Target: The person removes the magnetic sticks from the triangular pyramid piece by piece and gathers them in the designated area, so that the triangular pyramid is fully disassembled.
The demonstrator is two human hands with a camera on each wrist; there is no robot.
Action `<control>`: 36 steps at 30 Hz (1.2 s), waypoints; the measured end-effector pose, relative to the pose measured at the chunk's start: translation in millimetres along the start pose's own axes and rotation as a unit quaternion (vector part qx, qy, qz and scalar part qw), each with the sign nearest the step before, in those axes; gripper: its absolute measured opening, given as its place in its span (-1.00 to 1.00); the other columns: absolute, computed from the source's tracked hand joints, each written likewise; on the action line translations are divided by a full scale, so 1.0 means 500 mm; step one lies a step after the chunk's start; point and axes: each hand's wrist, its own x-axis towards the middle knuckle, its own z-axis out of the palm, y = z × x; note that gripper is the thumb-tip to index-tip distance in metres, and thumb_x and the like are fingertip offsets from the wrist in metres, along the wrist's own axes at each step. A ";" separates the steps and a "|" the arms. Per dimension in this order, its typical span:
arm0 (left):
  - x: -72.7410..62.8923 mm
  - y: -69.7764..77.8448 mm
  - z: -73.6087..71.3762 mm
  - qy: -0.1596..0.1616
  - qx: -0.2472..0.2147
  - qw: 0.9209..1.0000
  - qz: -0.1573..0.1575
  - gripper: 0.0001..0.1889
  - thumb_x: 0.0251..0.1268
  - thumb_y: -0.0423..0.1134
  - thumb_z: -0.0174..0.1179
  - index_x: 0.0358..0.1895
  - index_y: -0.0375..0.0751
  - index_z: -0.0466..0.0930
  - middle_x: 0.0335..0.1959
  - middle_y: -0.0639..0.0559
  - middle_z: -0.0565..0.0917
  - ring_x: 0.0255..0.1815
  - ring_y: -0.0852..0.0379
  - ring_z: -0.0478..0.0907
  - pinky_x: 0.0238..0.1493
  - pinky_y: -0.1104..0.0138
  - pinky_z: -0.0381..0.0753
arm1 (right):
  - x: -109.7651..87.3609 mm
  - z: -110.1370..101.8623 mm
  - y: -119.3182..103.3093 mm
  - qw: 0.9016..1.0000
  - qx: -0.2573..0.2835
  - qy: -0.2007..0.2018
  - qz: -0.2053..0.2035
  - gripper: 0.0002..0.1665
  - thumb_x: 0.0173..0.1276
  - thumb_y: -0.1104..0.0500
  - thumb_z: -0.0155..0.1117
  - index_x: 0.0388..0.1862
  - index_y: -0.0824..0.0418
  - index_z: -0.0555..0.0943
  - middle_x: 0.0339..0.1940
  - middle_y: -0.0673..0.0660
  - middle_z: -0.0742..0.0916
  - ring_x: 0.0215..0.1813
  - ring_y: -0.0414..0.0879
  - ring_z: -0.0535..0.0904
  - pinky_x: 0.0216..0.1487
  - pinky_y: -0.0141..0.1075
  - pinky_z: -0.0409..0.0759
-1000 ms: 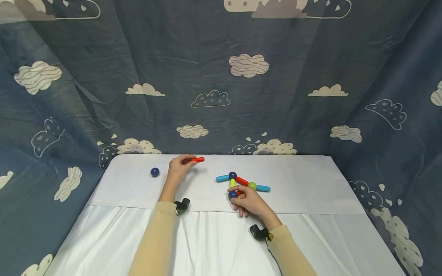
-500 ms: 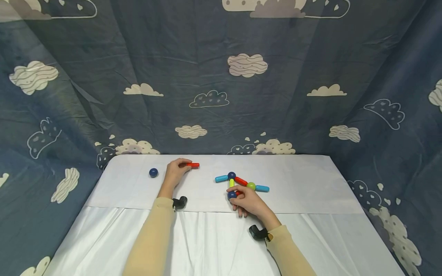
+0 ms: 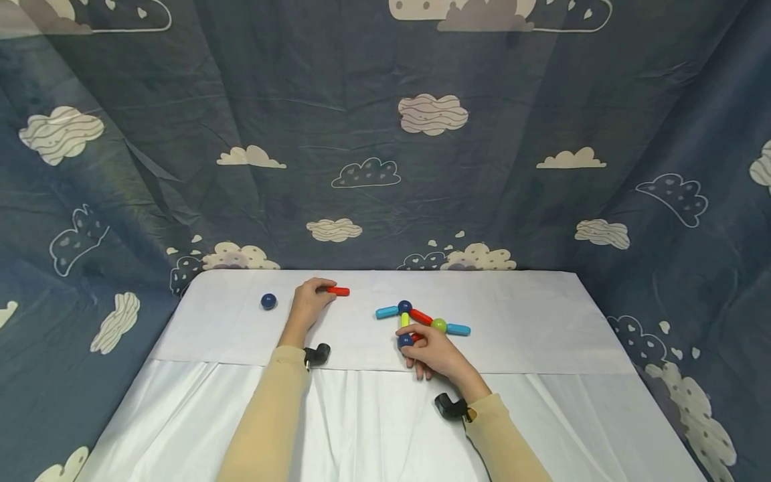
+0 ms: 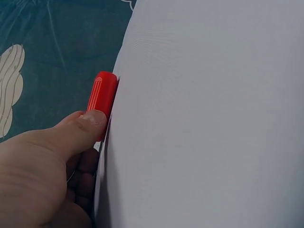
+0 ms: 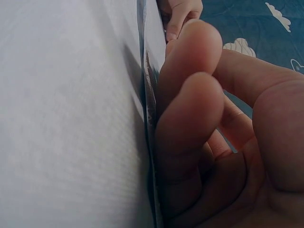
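Between thumb and fingers, my left hand pinches a red magnetic rod by one end. In the left wrist view, the rod's free end points away from the thumb. My right hand pinches a dark blue ball at the near corner of a ball-and-rod figure. From that ball a yellow-green rod leads to a second dark blue ball. A red rod joins this one to a green ball. Another red rod is mostly hidden by the right hand.
Two light blue rods stick out of the figure, one left rod and one right rod. A loose dark blue ball lies left of my left hand. The white-covered table ends at a cloud-patterned curtain.
My left hand has drawn the red rod slightly left and toward me, lower over the table. The right hand and the figure hold still.
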 end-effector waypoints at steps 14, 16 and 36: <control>-0.053 0.027 -0.035 0.064 -0.053 0.996 -0.014 -0.63 0.38 -0.27 0.42 0.22 -0.19 0.74 0.28 -0.16 0.71 0.44 -0.17 0.55 0.53 -0.02 0.45 | 0.000 0.005 -0.008 1.000 -0.004 0.002 -0.003 -0.53 0.49 0.20 0.37 0.34 0.11 0.61 -0.53 0.09 0.75 -0.71 -0.15 0.55 -0.65 -0.38 0.48; -0.068 0.035 -0.038 0.074 -0.062 0.995 -0.012 -0.63 0.37 -0.26 0.43 0.21 -0.18 0.74 0.26 -0.14 0.72 0.42 -0.16 0.56 0.54 -0.01 0.44 | 0.000 0.005 -0.007 1.000 -0.005 0.002 -0.005 -0.53 0.49 0.19 0.37 0.35 0.12 0.60 -0.53 0.10 0.75 -0.71 -0.16 0.55 -0.65 -0.38 0.47; -0.181 0.083 0.103 0.002 -0.068 0.997 0.034 -0.59 0.29 -0.31 0.49 0.20 -0.13 0.73 0.16 -0.05 0.76 0.21 -0.06 0.71 0.34 0.05 0.64 | -0.007 -0.008 -0.005 0.997 -0.030 -0.066 -0.018 -0.54 0.48 0.11 0.42 0.31 0.07 0.63 -0.51 0.07 0.79 -0.69 -0.15 0.57 -0.59 -0.38 0.44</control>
